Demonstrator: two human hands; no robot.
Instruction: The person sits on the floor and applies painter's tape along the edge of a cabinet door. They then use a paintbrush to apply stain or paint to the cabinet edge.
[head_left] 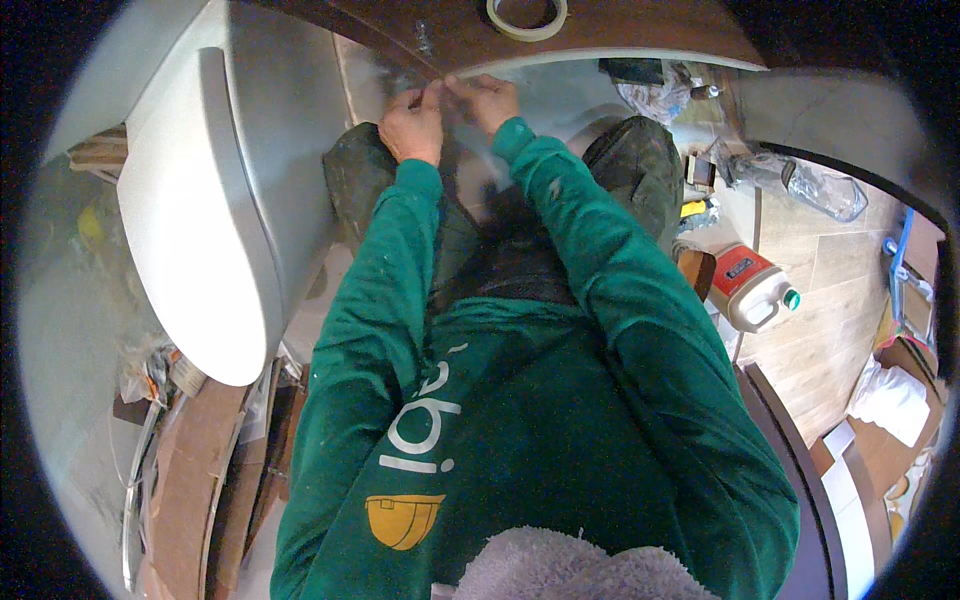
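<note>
Both hands pinch a clear film strip (445,95) at the brown panel edge (600,45); left hand (412,122) and right hand (487,100) sit side by side, equally near; strip runs left-right.

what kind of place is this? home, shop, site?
Likely a room under renovation or fit-out, perhaps a bathroom. A white toilet-like fixture stands beside wood-look flooring strewn with cardboard, a white plastic jug and plastic wrap. Both hands, left hand and right hand, pinch clear film at a brown panel's edge.
</note>
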